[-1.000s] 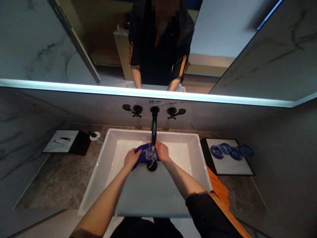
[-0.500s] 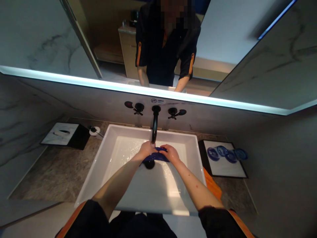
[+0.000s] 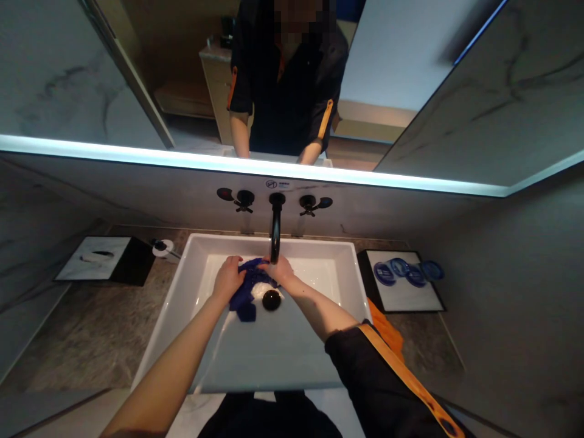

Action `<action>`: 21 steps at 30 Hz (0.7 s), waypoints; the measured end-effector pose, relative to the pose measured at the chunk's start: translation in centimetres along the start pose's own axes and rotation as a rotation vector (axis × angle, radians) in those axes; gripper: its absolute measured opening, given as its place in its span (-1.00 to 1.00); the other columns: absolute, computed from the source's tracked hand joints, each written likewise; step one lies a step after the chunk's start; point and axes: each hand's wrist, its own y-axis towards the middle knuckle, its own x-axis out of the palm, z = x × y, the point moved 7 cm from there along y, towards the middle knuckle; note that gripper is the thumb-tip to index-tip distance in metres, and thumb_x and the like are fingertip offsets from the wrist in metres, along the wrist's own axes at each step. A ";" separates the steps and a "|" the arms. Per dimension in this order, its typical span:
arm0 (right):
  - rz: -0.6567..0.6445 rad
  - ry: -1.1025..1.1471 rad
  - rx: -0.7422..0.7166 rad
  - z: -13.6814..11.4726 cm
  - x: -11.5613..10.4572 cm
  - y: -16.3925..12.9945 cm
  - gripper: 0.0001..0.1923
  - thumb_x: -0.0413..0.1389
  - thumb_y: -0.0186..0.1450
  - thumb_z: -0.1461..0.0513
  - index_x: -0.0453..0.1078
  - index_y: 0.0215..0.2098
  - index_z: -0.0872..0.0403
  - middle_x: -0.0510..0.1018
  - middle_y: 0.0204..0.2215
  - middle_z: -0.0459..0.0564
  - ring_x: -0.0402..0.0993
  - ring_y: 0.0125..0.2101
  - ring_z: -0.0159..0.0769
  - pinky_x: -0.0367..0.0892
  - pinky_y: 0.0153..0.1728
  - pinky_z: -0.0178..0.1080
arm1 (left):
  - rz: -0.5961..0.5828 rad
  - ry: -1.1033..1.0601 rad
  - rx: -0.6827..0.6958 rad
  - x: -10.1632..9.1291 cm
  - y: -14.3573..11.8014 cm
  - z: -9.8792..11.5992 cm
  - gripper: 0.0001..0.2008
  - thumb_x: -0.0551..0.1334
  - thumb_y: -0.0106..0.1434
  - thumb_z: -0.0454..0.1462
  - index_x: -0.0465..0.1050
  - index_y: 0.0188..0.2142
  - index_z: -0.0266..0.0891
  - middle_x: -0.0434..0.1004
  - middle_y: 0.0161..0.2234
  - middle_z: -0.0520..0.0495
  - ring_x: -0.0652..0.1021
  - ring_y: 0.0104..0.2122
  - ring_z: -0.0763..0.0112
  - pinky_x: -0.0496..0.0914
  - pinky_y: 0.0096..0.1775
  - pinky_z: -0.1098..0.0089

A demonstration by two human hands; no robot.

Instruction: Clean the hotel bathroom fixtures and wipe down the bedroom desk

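Observation:
A wet dark-blue cloth (image 3: 245,297) hangs bunched in the white sink (image 3: 180,298), left of the black drain stopper (image 3: 271,300). My left hand (image 3: 229,280) is closed on the cloth's upper left part. Directly under the black spout (image 3: 276,228), my right hand (image 3: 280,269) has its fingers on the cloth's upper right side, pinching it. The spout's tip overlaps my right hand in the view. Whitish foam or splashing water (image 3: 262,291) shows between the cloth and the stopper.
Two black cross-shaped tap handles (image 3: 244,202) flank the spout on the wall. A tissue box (image 3: 98,258) stands left on the stone counter. On the right are an orange cloth (image 3: 387,328) and a black-edged box (image 3: 406,298) bearing several blue round packets. A lit mirror is above.
Both hands and the blue cloth have moved left in the sink. My hands are farther apart, and the cloth now hangs left of the stopper, spread downward. The view has shifted slightly.

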 end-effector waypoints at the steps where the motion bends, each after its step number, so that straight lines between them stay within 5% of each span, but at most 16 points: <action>1: -0.024 -0.006 0.025 0.1 -0.4 -0.3 -0.78 0.36 0.24 0.10 0.65 -0.19 0.02 0.72 -0.25 -0.03 0.63 -0.22 -0.21 0.44 -0.25 -0.31 | -0.009 -0.047 0.071 0.7 0.2 1.0 -0.62 0.23 0.20 -0.38 0.44 0.04 -0.34 0.50 0.07 -0.31 0.50 0.11 0.06 0.34 0.20 0.20; 5: -0.150 -0.025 0.046 0.3 -2.8 -2.0 -0.82 0.30 0.28 0.12 0.67 -0.24 0.02 0.71 -0.35 -0.04 0.61 -0.29 -0.23 0.33 -0.32 -0.34 | -0.214 -0.284 0.181 5.1 1.4 5.1 -0.62 0.22 0.18 -0.31 0.54 0.00 -0.28 0.61 0.05 -0.24 0.57 0.07 0.05 0.39 0.18 0.19; 12: -0.036 0.212 0.161 3.9 -9.8 -4.9 -0.87 0.35 0.21 0.20 0.66 -0.35 0.13 0.61 -0.51 -0.10 0.48 -0.43 -0.37 0.24 -0.38 -0.38 | -0.472 -0.384 0.221 10.2 4.0 11.2 -0.68 0.20 0.19 -0.18 0.66 -0.16 -0.20 0.70 -0.10 -0.16 0.64 -0.04 0.07 0.46 0.05 0.26; 16: -0.075 0.375 0.215 5.2 -9.2 -4.8 -0.86 0.39 0.12 0.26 0.61 -0.35 0.14 0.57 -0.52 -0.14 0.44 -0.46 -0.39 0.27 -0.38 -0.37 | -0.507 -0.426 0.247 9.0 4.2 11.1 -0.63 0.14 0.15 -0.14 0.64 -0.22 -0.27 0.71 -0.12 -0.20 0.63 -0.10 0.10 0.47 0.02 0.27; 21: -0.200 0.229 0.110 3.3 -4.8 -3.1 -0.68 0.38 -0.09 0.47 0.56 -0.38 0.07 0.60 -0.47 -0.17 0.51 -0.34 -0.28 0.32 -0.26 -0.33 | -0.427 -0.330 0.221 4.0 3.2 6.6 -0.62 0.11 0.04 -0.09 0.63 -0.35 -0.24 0.69 -0.29 -0.20 0.61 -0.24 0.06 0.45 -0.09 0.23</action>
